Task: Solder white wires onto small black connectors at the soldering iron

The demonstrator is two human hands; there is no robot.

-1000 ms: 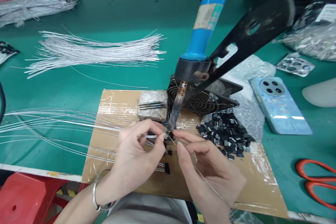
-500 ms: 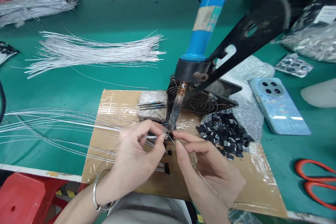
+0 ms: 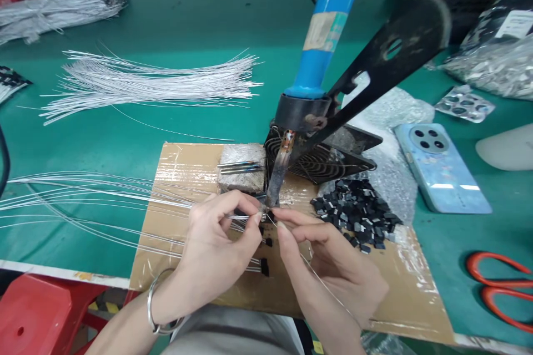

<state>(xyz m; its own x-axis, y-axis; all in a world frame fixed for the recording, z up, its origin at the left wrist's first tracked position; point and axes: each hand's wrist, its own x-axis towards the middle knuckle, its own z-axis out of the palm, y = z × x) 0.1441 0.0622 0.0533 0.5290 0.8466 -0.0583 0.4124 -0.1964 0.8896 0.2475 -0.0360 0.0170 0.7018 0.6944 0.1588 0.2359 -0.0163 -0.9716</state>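
Note:
My left hand (image 3: 222, 241) pinches thin white wires (image 3: 170, 201) between thumb and forefinger, their ends just under the tip of a blue-handled soldering iron (image 3: 311, 66). My right hand (image 3: 328, 266) has its fingers closed on a thin solder wire (image 3: 327, 284), which runs up from the palm to the same spot. A small dark piece shows at the fingertips, partly hidden; I cannot tell which hand supports it. Below my left fingers, wires end in small black connectors (image 3: 265, 267) lying on the cardboard (image 3: 400, 288).
A black stand arm (image 3: 400, 50) holds the iron over a black fan (image 3: 320, 163). Loose black connectors (image 3: 358, 213) lie to the right, then a blue phone (image 3: 445, 172) and red-handled scissors (image 3: 495, 288). A wire bundle (image 3: 158, 80) lies behind; a wrapped block (image 3: 241, 177) sits near the iron.
The soldering iron and its stand arm have shifted slightly to the left. Both hands stay almost in the same place.

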